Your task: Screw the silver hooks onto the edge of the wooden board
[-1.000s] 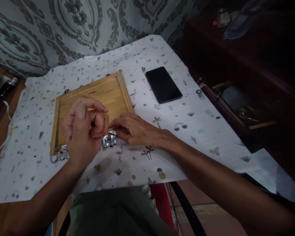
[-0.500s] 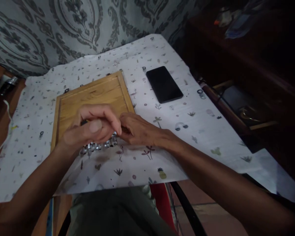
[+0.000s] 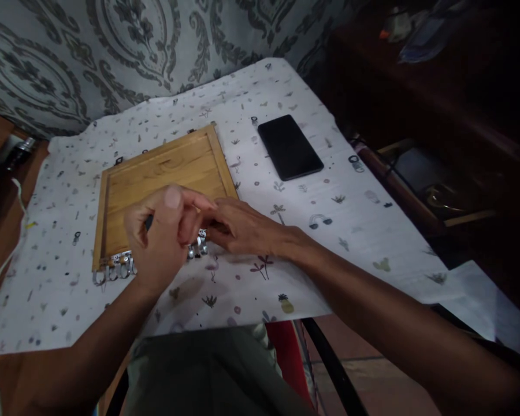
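A framed wooden board [image 3: 164, 167] lies flat on a table covered with a white patterned cloth. Several shiny metal clips [image 3: 119, 267] line its near edge; the middle of that row is hidden behind my left hand. My left hand [image 3: 162, 231] is raised over the board's near part, fingers curled in towards my right hand, and a small dark thing shows within its curl. At the board's near right corner, my right hand [image 3: 231, 225] has its fingers bent together beside the end clips. What either hand grips is hidden by the fingers.
A black phone [image 3: 290, 147] lies right of the board on the cloth [image 3: 312, 231]. A white cable [image 3: 13, 248] runs along the left side. An open drawer [image 3: 442, 185] with things inside is at the right, below a dark surface holding a plastic packet [image 3: 424, 43].
My left hand has turned more upright and shifted slightly right, its thumb now pointing up. More clips show at the board's near left corner. My right hand has barely moved.
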### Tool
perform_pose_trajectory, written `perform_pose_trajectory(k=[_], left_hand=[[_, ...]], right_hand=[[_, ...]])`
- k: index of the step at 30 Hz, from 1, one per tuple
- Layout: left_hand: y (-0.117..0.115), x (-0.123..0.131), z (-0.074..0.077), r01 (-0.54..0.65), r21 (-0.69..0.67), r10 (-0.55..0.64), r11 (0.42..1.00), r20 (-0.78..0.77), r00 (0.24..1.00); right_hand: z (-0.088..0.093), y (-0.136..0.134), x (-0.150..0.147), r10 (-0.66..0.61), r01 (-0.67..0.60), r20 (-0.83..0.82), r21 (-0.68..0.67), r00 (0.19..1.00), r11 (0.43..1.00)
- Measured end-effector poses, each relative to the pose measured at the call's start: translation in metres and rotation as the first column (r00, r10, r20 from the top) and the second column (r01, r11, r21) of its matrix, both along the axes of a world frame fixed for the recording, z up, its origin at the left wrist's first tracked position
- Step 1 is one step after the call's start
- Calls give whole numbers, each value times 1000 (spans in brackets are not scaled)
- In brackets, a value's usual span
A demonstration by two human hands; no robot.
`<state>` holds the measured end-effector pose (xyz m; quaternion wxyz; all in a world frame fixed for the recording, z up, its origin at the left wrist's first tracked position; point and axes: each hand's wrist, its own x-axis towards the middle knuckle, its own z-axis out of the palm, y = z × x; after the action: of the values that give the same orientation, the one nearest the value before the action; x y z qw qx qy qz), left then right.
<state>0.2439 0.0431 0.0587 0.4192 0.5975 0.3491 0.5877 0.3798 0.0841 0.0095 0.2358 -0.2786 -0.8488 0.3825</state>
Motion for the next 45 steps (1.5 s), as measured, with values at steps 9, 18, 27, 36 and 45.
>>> perform_pose_trajectory(k=[9, 18, 27, 36, 45], left_hand=[[-2, 9, -2, -321, -28, 322, 947, 96, 942], [5, -24, 11, 65, -123, -77, 990, -99, 992], [29, -44, 28, 548, -319, -578, 773, -1, 816], [21, -29, 18, 436, -238, -438, 868, 47, 898], [3, -1, 10, -68, -147, 90, 987, 149, 985]], right_hand=[[1, -2, -2, -43, 44, 47, -11, 998, 999], [4, -1, -1, -17, 16, 51, 8, 999, 1000], [0, 0, -1, -14, 14, 7, 15, 1000, 1000], [-5, 0, 0, -19, 19, 2, 20, 1000, 1000], [-1, 0, 0, -5, 5, 5, -21, 1000, 1000]])
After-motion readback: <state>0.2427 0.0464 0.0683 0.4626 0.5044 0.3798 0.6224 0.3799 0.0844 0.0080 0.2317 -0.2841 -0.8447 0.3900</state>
